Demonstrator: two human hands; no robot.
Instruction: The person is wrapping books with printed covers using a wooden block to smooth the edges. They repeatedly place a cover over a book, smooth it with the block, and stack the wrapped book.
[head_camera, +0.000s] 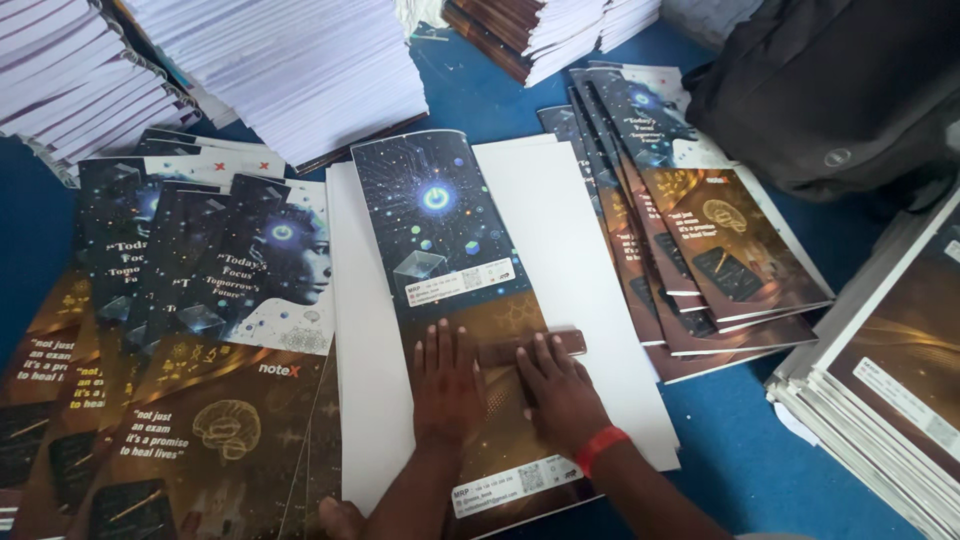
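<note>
Pressing a printed cover sheet flat

Our left hand (447, 385) lies open on the cover sheet (450, 300); our right hand (562, 395) presses a brown wooden block (530, 347) crosswise.

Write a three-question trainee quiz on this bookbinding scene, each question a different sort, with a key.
1. True or false: the left hand lies flat on the printed cover sheet.
2. What does the right hand press on the cover? A) scissors B) a small brown block C) a pen
3. Fill in: the right wrist wears a ____ band.

Key: 1 true; 2 B; 3 red. The cover lies on a white stack, and a black bag sits at upper right.
</note>
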